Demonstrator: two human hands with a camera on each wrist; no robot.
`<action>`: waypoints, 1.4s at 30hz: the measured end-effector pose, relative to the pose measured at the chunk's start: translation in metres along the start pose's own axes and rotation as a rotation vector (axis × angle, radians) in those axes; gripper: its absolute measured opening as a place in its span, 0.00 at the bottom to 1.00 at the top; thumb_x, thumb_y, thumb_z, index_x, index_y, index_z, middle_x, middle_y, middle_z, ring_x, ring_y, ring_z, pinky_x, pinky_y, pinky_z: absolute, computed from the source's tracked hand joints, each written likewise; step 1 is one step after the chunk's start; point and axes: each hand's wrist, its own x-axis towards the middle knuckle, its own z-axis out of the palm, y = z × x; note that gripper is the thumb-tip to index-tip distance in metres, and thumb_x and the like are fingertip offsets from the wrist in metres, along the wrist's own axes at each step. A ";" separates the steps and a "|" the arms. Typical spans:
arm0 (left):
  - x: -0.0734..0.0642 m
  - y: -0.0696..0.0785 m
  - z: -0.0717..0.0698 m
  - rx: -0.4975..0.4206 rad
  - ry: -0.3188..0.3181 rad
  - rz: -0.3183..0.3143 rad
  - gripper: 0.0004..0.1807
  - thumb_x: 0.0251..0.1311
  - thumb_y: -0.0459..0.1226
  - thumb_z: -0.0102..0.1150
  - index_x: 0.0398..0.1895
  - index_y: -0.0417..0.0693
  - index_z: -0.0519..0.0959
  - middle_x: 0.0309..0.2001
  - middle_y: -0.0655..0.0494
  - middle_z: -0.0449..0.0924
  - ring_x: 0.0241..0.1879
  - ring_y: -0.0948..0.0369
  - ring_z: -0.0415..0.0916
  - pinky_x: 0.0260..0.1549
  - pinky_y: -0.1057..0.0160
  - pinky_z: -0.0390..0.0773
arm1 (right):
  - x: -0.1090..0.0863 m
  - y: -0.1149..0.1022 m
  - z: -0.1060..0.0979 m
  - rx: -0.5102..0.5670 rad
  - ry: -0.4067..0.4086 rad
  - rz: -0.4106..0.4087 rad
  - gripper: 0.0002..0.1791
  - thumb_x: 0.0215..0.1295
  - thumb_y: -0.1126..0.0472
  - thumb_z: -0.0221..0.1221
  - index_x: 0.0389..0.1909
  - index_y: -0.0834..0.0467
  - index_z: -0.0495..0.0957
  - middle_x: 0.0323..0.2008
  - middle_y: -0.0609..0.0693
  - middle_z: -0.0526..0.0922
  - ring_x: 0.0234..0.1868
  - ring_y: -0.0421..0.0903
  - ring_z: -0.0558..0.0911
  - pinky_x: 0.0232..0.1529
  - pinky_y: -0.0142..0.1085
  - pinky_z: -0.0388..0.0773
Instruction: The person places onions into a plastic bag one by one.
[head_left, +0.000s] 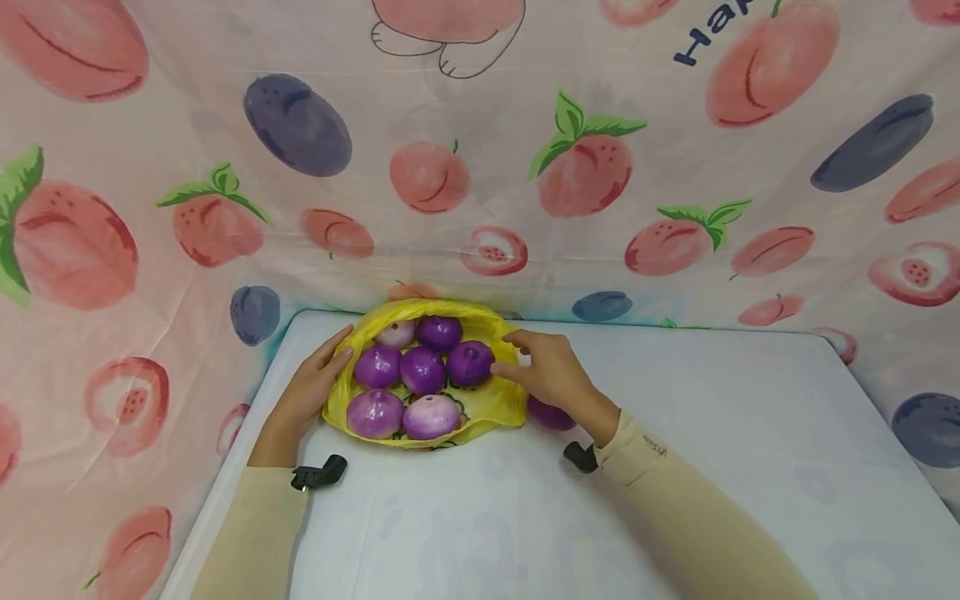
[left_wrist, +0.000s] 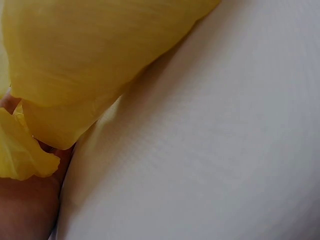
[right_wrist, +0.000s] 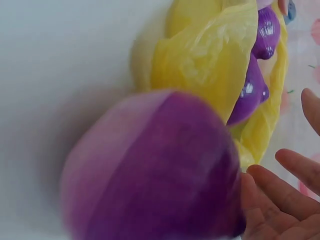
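Note:
A yellow plastic bag lies with its mouth open on the white table, and several shiny purple onions show inside. At its left side, my left hand holds the edge; the left wrist view shows a yellow fold lying across that hand. My right hand is at the right rim, its thumb near the rightmost onion. Its fingers look spread in the right wrist view, holding nothing visible. Outside the bag, under the right wrist, sits another purple onion, partly hidden from the head view.
The white tabletop extends right of the bag and in front of it. Behind and to the left hangs a pink cloth with printed fruit. A black wrist camera mount shows at the left cuff, another at the right.

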 end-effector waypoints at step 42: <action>-0.001 0.001 0.001 -0.003 0.000 -0.001 0.36 0.73 0.61 0.49 0.81 0.75 0.54 0.84 0.58 0.44 0.83 0.52 0.39 0.79 0.44 0.50 | -0.059 0.058 -0.012 -0.046 -0.049 0.055 0.31 0.54 0.42 0.75 0.57 0.52 0.84 0.50 0.53 0.89 0.49 0.53 0.86 0.48 0.47 0.87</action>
